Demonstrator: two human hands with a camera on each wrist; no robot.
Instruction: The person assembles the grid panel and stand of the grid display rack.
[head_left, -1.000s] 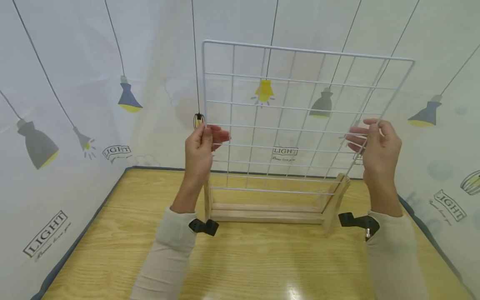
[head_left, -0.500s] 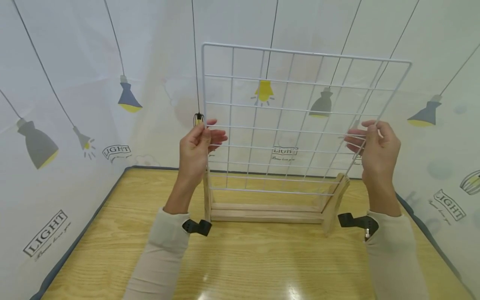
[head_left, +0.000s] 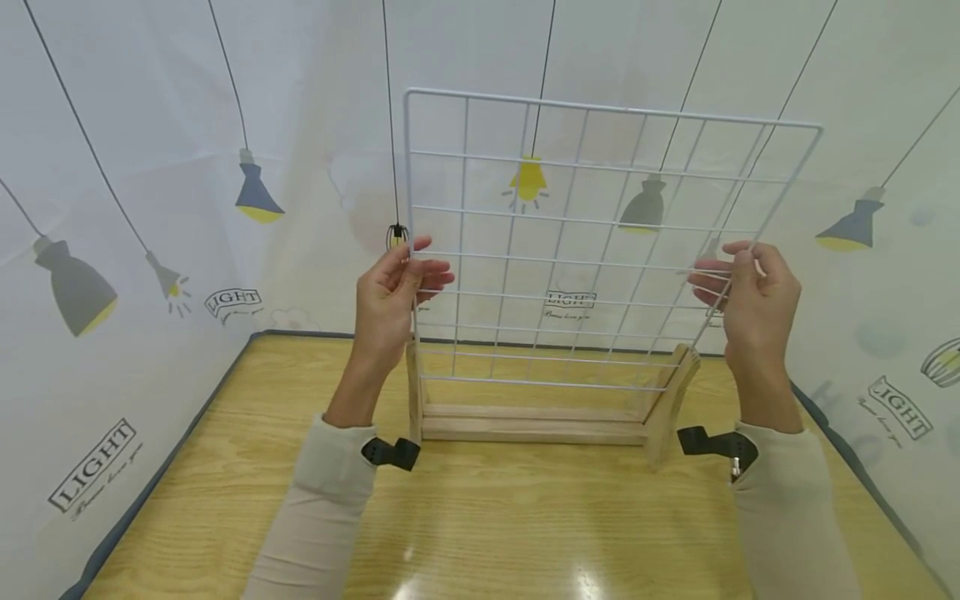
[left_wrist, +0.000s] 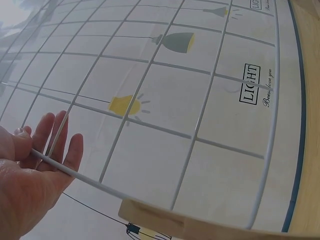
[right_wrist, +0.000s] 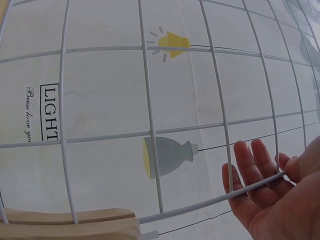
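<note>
A white wire grid panel (head_left: 622, 109) stands tilted above a pale wooden stand (head_left: 532, 432), its lower part between the stand's two side posts. My left hand (head_left: 386, 308) pinches the panel's left edge wire between thumb and index finger, the other fingers reaching behind the mesh. On the opposite edge, my right hand (head_left: 761, 304) holds the wire in a similar pinch. The left wrist view has the left post (left_wrist: 165, 220) right along the panel's edge, below the hand (left_wrist: 30, 187). In the right wrist view, the right post (right_wrist: 75, 225) overlaps the panel's lower corner.
The stand rests on a wood-grain table (head_left: 487, 517). Behind and to both sides hangs a pale backdrop (head_left: 322, 100) printed with lamps and lettering, its dark lower edge (head_left: 300, 335) meeting the table. Black camera mounts (head_left: 393, 452) sit on both wrists.
My left hand has shifted slightly left and its fingers have spread a little, still pinching the edge. The panel's top has dropped slightly. My right hand has barely moved.
</note>
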